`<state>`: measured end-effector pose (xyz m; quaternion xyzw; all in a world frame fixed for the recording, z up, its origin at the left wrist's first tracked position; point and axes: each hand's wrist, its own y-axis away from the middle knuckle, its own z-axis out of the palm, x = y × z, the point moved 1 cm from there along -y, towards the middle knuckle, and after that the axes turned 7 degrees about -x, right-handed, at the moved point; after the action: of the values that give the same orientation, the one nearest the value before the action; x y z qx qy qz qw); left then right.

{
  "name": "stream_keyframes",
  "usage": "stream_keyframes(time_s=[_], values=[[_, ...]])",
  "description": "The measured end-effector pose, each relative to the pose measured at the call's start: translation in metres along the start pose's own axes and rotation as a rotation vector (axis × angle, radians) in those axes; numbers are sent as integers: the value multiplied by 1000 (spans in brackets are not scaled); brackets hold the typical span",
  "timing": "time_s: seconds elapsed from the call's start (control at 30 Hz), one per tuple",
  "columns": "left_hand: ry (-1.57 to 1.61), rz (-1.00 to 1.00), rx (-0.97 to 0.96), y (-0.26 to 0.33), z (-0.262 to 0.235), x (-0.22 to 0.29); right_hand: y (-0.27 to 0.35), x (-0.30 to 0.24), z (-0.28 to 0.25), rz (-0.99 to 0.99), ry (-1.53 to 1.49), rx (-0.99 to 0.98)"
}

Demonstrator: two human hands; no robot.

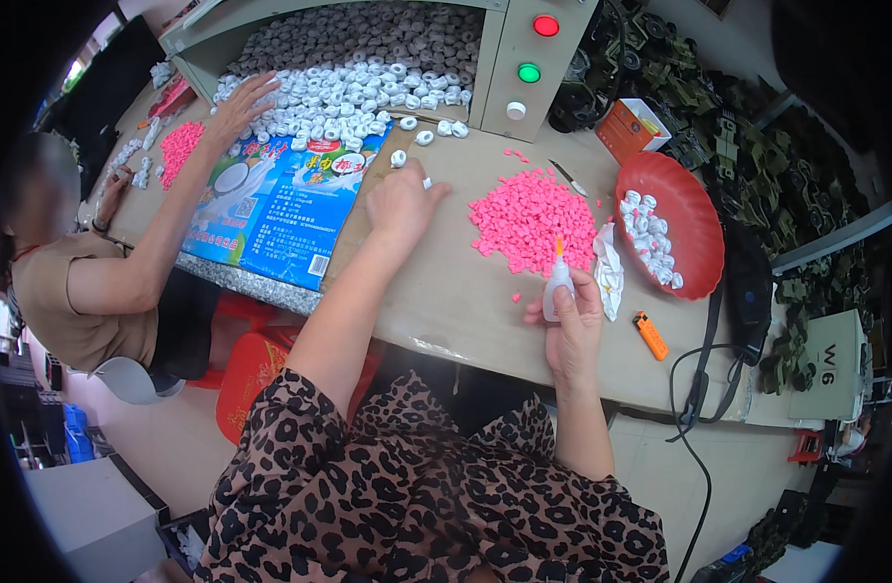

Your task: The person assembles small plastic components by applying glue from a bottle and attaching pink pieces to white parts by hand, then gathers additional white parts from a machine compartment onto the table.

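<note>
My left hand (pixel 407 202) reaches over the table with its fingers bent. A small white piece shows between its thumb and fingers. Just past the fingertips lies a white ring-like piece (pixel 398 157), with a few more beside it. My right hand (pixel 574 316) is closed around a small, clear-white glue bottle (pixel 559 284), held upright with its yellow nozzle up. Behind the bottle spreads a heap of small pink pieces (pixel 533 216). A crumpled white tissue (pixel 609 272) lies to the right of the heap.
Right of the tissue stand a red scalloped bowl (pixel 694 223) of white pieces and an orange lighter (pixel 650 335). A knife (pixel 567 178) lies behind the heap. White pieces fill a machine opening (pixel 368 92). A co-worker's arm (pixel 169 223) reaches over a blue printed sheet (pixel 290 209).
</note>
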<state>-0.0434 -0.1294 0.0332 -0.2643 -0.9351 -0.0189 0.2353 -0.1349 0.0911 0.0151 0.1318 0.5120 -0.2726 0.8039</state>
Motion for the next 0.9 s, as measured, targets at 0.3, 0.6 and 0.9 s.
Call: stream_keyframes(time_s=[0.3, 0.6, 0.9], values=[[1153, 6, -493, 62, -1, 3, 2, -13, 4, -96, -19, 109], [1641, 4, -652, 114, 29, 9, 5, -3, -11, -140, -243, -25], [1418, 123, -565, 119, 30, 13, 13, 5, 5, -343, 264, -37]])
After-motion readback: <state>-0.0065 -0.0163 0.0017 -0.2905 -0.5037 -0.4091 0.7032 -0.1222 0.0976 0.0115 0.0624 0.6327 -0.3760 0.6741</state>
